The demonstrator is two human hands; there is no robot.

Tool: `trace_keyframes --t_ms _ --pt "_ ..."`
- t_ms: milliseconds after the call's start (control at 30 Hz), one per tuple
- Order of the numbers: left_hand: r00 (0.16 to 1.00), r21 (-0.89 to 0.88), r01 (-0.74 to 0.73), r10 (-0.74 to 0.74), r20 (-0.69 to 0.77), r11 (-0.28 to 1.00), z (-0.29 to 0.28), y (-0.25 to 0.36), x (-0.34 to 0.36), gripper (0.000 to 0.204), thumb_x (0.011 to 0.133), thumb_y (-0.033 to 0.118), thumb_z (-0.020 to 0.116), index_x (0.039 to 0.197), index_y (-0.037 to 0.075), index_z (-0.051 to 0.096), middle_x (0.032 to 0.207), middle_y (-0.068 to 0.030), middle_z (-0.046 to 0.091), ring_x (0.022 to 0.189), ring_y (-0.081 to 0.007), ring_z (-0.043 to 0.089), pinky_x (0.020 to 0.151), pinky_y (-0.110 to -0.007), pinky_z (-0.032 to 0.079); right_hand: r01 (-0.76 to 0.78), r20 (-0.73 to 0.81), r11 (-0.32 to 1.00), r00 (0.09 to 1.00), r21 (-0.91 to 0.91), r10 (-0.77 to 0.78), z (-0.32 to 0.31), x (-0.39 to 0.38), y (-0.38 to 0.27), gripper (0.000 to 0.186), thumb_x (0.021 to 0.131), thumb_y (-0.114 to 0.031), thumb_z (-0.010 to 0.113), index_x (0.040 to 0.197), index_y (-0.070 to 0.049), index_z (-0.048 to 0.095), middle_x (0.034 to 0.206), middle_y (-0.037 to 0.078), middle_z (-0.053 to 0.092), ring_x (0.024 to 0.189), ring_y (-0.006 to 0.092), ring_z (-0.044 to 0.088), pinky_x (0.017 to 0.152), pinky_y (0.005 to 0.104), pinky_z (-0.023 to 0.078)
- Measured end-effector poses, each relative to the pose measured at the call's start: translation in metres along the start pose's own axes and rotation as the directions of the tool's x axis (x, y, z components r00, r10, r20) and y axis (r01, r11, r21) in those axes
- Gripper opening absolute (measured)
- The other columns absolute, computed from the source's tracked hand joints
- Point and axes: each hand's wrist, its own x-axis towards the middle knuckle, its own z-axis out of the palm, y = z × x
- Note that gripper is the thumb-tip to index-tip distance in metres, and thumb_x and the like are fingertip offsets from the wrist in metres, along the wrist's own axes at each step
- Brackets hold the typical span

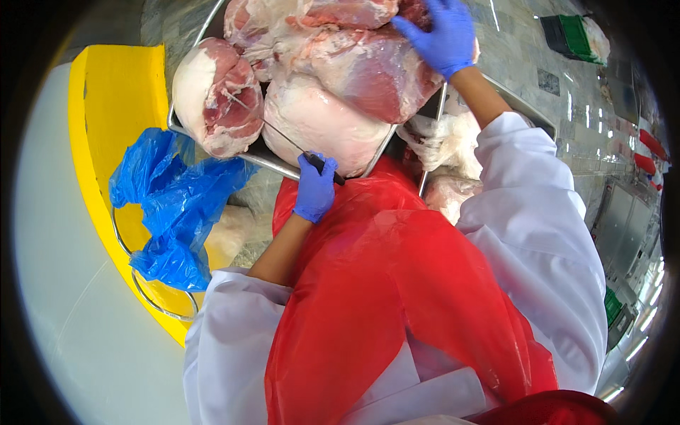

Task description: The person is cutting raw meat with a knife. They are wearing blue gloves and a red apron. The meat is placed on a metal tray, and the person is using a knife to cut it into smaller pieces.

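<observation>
My left hand [315,190], in a blue-violet glove, is closed round the black handle of a long thin knife [283,137] at the tray's near edge. Its narrow blade points up and left, toward the cut face of a rounded meat piece [193,88] with pale skin. My right hand [448,41], gloved alike, rests with fingers spread on the far right of a large red meat cut [379,74]. Beneath that cut bulges a pale, skin-covered piece [319,127]. These pieces sit heaped in a metal tray [273,163]. Part of the right fingertips is cut off by the upper edge.
A crumpled blue plastic bag [173,212] hangs at the left against a yellow curved rim [88,142] with metal loops. Right of the tray lie pale fatty pieces [453,145] in another metal tray [520,106]. A green crate [567,37] stands on the tiled floor at far right.
</observation>
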Motion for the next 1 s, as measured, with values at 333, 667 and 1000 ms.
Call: trace_keyframes --t_ms 333,667,1000 --pt "1.0 -0.106 0.016 -0.013 0.028 0.994 -0.008 -0.011 -0.01 0.03 0.103 0.013 0.06 0.12 0.004 0.037 0.103 -0.0093 0.059 0.093 -0.0179 0.065 0.077 -0.032 0.057 0.332 0.266 0.883 0.931 -0.333 -0.25 0.124 0.008 -0.074 0.047 0.086 -0.044 0.075 0.126 -0.019 0.069 0.127 0.004 0.062 0.114 0.0282 0.06 0.096 0.0467 0.047" --pt "0.997 -0.12 0.069 -0.064 0.043 0.99 -0.015 0.013 -0.01 0.039 0.103 0.02 0.062 0.125 -0.003 0.038 0.103 -0.0158 0.061 0.086 -0.0234 0.069 0.077 -0.037 0.057 0.411 0.181 0.822 0.912 -0.395 -0.369 0.141 0.003 -0.055 0.012 0.084 -0.029 0.075 0.093 -0.023 0.079 0.097 -0.006 0.071 0.1 0.0199 0.064 0.1 0.0438 0.043" --pt "0.995 0.099 0.068 -0.075 0.063 0.993 -0.029 0.038 -0.017 0.043 0.104 0.029 0.062 0.12 -0.005 0.041 0.101 -0.0264 0.063 0.084 -0.0384 0.068 0.073 -0.043 0.056 0.056 0.104 0.97 0.994 -0.238 -0.032 0.146 0.017 -0.039 0.008 0.081 -0.028 0.079 0.087 -0.024 0.078 0.095 -0.004 0.074 0.095 0.0199 0.067 0.097 0.0421 0.041"
